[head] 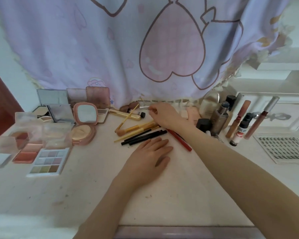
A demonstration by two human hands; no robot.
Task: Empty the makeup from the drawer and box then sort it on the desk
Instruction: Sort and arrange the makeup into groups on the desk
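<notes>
Mostly sorted already: palettes point(47, 160) lie at left of the frame, bottles point(220, 118) at right, pencils point(143, 137) at centre, where the right hand point(164, 114) pinches something too small to identify and the left hand point(148, 156) rests flat, empty.

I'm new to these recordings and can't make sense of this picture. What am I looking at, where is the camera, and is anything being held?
This is one wide-angle picture from a camera on a person's head, looking down at a pale desk. There is no machine: only two bare hands. The left hand lies flat and empty. The right hand reaches toward the back and seems to pinch something small; it is too tiny to name. Makeup is grouped: eyeshadow and blush palettes on the left, gold-handled brushes and black pencils in the middle, and bottles and lip gloss tubes on the right. A lilac heart-print cloth hangs behind.
</notes>
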